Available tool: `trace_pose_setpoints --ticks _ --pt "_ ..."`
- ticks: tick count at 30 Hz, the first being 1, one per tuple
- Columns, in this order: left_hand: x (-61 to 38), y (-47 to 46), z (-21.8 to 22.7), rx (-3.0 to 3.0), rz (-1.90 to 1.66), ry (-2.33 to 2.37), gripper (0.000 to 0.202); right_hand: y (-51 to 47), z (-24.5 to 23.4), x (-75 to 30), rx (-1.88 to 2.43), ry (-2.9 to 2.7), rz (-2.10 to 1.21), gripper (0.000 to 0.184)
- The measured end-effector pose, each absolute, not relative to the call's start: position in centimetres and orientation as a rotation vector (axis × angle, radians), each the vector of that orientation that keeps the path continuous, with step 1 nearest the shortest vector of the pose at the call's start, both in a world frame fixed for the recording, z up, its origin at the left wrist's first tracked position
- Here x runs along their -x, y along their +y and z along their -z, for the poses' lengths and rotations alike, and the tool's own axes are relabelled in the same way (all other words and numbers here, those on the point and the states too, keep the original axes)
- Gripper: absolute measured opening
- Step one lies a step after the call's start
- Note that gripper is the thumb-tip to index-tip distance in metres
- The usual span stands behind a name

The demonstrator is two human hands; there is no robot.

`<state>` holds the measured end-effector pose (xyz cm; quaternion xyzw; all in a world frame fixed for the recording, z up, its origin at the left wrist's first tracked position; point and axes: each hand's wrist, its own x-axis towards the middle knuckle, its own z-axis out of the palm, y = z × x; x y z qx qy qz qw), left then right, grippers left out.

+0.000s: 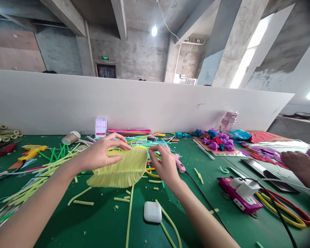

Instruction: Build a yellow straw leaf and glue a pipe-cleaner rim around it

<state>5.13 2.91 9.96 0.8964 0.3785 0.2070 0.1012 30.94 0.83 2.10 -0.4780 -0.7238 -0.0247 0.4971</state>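
Observation:
A pale yellow leaf shape [124, 170] made of close rows of fuzzy pipe-cleaner strips, with a raised rib along its length, is tilted up above the green table. My left hand [103, 151] has its thumb on the front face and its fingers along the top edge. At the upper right corner, the fingers of my right hand [165, 163] are pinched together at the edge. Loose yellow pipe cleaners [130, 213] and short cut bits lie below the leaf. Behind my right hand lies a pink glue gun [180, 163] with a black cord.
A white earbud case [152, 212] lies in front. On the left are a yellow glue gun [32, 151] and a pipe-cleaner pile [49, 168]. On the right are a magenta power strip [237, 196] and a co-worker's hand [298, 163]. A white partition [144, 106] bounds the back.

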Motion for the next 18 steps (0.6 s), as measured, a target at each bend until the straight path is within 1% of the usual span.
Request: trace_pose_setpoints --ticks 13,18 --pt "-5.03 3.25 -9.82 -2.63 -0.613 1.105 0.032 0.63 -1.59 -31.22 1.118 -1.736 0.038 0.011" --pt "-4.9 3.31 -9.73 -2.63 -0.622 1.091 0.032 0.85 -1.24 -31.38 1.114 -1.749 0.025 0.014"
